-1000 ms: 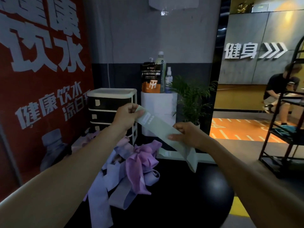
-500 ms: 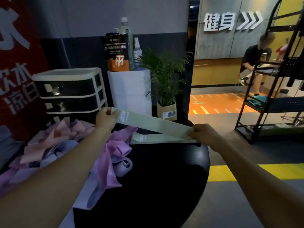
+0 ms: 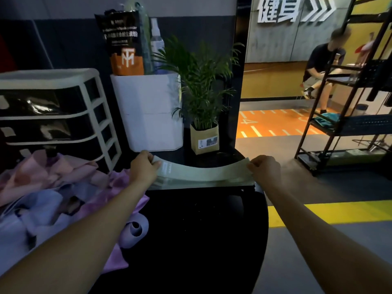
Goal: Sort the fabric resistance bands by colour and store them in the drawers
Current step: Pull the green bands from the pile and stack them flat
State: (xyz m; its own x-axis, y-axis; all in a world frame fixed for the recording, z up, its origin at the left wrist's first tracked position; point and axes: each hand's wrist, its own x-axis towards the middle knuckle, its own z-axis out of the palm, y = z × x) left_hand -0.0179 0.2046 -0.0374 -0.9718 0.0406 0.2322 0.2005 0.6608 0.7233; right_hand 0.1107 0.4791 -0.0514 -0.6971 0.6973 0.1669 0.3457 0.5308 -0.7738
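Pale green fabric band (image 3: 203,172) at twelve o'clock; pink and lilac fabric bands (image 3: 48,187) at nine; glossy black round table (image 3: 201,230).

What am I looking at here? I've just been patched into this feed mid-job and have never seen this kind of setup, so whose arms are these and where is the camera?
There is no machine. The one camera sits on a person's head and looks forward and down, so the two bare arms reaching in from the bottom are that person's own. The left hand and right hand each pinch one end of a pale green band, stretched flat just above other green bands already lying on the black table. To the left lies an unsorted heap of pink, purple and lilac bands. Behind it stands the drawer unit, its drawers shut. A white box and a potted plant stand at the back.
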